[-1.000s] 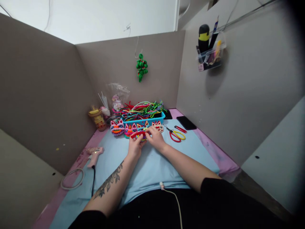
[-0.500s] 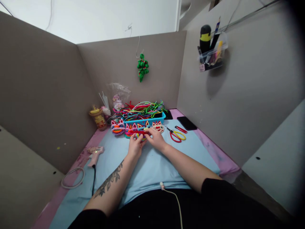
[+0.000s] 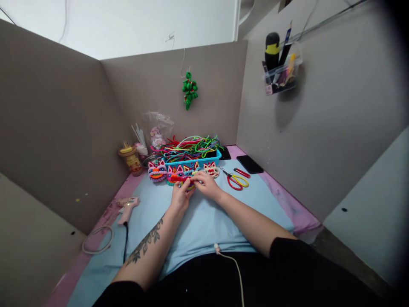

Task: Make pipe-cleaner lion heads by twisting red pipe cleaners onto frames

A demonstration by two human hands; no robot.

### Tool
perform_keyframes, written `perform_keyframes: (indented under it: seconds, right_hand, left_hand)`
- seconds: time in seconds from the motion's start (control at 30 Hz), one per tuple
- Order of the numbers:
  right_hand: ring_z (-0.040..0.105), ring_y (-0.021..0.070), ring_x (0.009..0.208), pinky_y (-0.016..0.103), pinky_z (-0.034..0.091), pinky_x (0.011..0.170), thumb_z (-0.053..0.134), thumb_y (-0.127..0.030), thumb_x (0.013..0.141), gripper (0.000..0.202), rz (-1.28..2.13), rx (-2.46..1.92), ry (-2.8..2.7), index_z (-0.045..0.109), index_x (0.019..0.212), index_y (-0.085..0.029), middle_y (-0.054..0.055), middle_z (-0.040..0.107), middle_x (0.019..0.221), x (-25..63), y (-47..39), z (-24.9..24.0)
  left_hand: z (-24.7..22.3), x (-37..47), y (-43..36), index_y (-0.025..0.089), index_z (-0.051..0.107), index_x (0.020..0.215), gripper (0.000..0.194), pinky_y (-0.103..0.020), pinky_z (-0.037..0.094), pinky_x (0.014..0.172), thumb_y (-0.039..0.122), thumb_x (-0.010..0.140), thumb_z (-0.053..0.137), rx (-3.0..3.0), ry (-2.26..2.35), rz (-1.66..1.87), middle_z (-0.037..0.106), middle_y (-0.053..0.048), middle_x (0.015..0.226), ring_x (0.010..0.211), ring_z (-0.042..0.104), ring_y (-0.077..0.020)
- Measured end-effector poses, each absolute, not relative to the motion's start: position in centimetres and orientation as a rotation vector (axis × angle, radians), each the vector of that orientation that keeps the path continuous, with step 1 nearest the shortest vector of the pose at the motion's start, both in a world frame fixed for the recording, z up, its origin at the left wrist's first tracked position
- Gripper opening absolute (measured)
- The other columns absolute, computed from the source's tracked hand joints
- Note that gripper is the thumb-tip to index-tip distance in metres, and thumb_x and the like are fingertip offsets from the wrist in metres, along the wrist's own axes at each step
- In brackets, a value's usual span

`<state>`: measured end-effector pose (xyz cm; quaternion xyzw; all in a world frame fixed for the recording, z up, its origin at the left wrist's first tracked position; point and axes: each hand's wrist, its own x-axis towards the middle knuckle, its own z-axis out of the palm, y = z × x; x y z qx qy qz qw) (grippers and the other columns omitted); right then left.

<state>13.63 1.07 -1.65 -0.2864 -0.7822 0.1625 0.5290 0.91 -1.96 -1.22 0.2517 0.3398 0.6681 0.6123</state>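
Both hands meet over the blue cloth around a small, colourful pipe-cleaner piece with red on top. My left hand pinches it from the left, thumb on top. From the right, the bent fingers of my right hand close on its other end. Fingers cover most of the piece, so its full shape is hidden. Just behind stand fuzzy animal-head figures: a lilac and orange one, a pink one, a light blue one and a cream and red one.
Behind the figures, a blue basket holds many coloured pipe cleaners. Red-and-yellow-handled pliers, a red tool and a phone lie right. A pink glue gun and a cup are left. Grey partitions enclose the table.
The red part, earlier stretched between both hands, now shows less and is more covered by the fingers. My right fingers have shifted slightly left, closer to my left thumb.
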Motion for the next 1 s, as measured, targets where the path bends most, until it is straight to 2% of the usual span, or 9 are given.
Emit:
perform_keyframes:
  seconds: [0.27,0.5,0.67,0.77,1.0]
  right_hand:
    - [0.062,0.0161,0.084,0.03,0.05,0.074,0.048,-0.016,0.078,0.024,0.767,-0.825,-1.586,0.067,0.094,-0.019,0.004,0.068,0.09,14.4,2.2,-1.5]
    - [0.059,0.0154,0.075,0.03,0.048,0.069,0.058,-0.018,0.075,0.018,0.557,-0.871,-1.751,0.066,0.091,-0.018,0.004,0.065,0.085,14.8,2.4,-2.0]
    - [0.054,0.018,0.092,0.034,0.044,0.083,0.056,-0.019,0.08,0.017,0.304,-0.722,-1.839,0.064,0.095,-0.02,0.005,0.062,0.093,13.2,0.2,-1.4]
    - [0.053,0.0192,0.091,0.035,0.041,0.085,0.053,-0.018,0.082,0.016,0.216,-0.791,-1.846,0.064,0.093,-0.021,0.005,0.062,0.092,12.5,-0.5,-1.2]
    - [0.051,0.0198,0.085,0.034,0.04,0.08,0.052,-0.017,0.081,0.01,0.161,-0.876,-1.85,0.061,0.085,-0.02,0.005,0.06,0.084,12.9,-0.1,-1.3]
  left_hand:
    - [-0.2,-0.3,-1.0,0.014,0.059,0.087,0.009,-0.024,0.056,0.058,0.015,0.078,0.06,0.331,0.85,1.456,0.067,-0.004,0.074,0.067,0.065,-0.0148]
    - [0.3,-1.1,-0.6,0.014,0.059,0.086,0.006,-0.026,0.057,0.058,0.016,0.082,0.055,0.241,0.788,1.45,0.067,-0.004,0.075,0.068,0.066,-0.0153]
    - [-0.7,0.0,-1.1,0.012,0.061,0.078,0.004,-0.022,0.054,0.059,0.014,0.075,0.063,0.391,0.755,1.452,0.066,-0.004,0.073,0.066,0.064,-0.013]
    - [-1.0,0.6,-1.6,0.012,0.061,0.075,0.009,-0.021,0.052,0.06,0.014,0.07,0.068,0.537,0.698,1.474,0.065,-0.002,0.071,0.065,0.061,-0.0112]
    - [-0.9,0.7,-2.0,0.016,0.055,0.081,0.023,-0.032,0.053,0.072,0.017,0.066,0.072,0.602,0.702,1.472,0.063,-0.001,0.075,0.071,0.061,-0.0128]
